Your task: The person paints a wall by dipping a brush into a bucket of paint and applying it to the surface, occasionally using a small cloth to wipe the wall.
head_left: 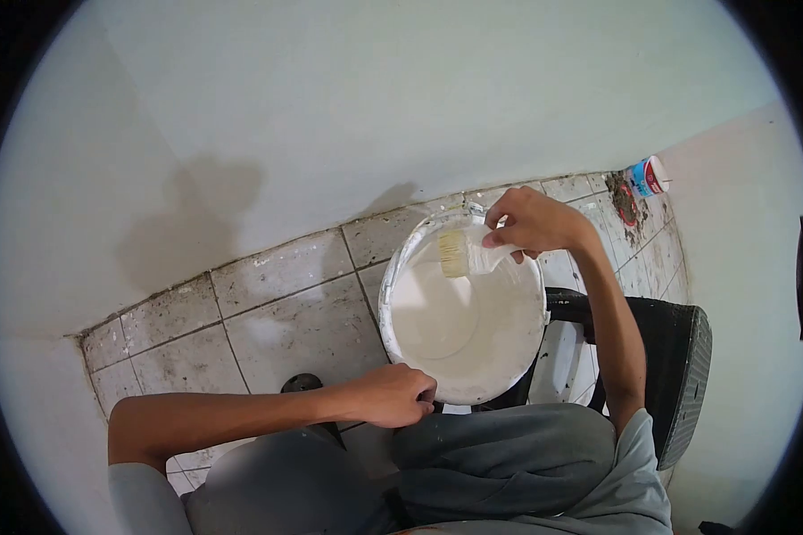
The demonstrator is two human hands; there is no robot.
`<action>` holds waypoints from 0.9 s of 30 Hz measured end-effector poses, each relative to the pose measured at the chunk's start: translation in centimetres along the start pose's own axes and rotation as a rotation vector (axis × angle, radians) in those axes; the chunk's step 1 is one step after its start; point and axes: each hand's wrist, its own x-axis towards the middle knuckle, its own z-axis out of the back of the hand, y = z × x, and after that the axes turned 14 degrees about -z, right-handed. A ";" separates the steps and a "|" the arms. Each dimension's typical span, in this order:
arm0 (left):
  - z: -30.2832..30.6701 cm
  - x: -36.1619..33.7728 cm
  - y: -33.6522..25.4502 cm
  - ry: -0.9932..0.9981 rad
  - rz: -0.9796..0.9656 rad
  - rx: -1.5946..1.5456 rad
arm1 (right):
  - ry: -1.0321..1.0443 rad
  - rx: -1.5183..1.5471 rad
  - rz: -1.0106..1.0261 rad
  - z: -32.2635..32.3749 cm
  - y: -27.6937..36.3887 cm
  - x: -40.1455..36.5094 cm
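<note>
A large white bucket (384, 312) with a paint-smeared rim stands in front of my knees, with off-white paint (433, 316) inside. Over its far right part my right hand (537, 221) is closed around the handle of a wide paintbrush (462, 253). The brush's pale yellow bristles point left, above the paint. Near the bucket's lower left edge, just over my knee, my left hand (397, 395) is closed with its fingers curled; what it holds, if anything, is hidden.
A black plastic chair (669, 357) stands right of the bucket. A small tub (649, 176) lies tipped in the far right corner beside dirt on the tiled floor (277, 330). Pale walls (330, 98) rise ahead and at both sides.
</note>
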 end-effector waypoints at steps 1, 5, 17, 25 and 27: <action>0.0 0.1 0.0 0.018 -0.005 0.015 | 0.047 0.060 0.066 0.4 -0.3 -0.2; -0.1 0.4 0.2 0.039 -0.026 0.035 | 0.321 0.210 0.211 1.5 -1.4 -0.2; 0.1 0.5 -0.1 0.015 0.032 -0.015 | 0.704 0.521 0.527 0.0 -2.6 1.8; 2.6 -1.9 -3.8 -0.180 -0.124 0.108 | 0.508 0.718 0.338 -2.1 1.9 0.3; 3.8 -3.5 -3.1 -0.309 -0.101 0.048 | 0.527 0.842 0.340 -4.7 4.2 0.5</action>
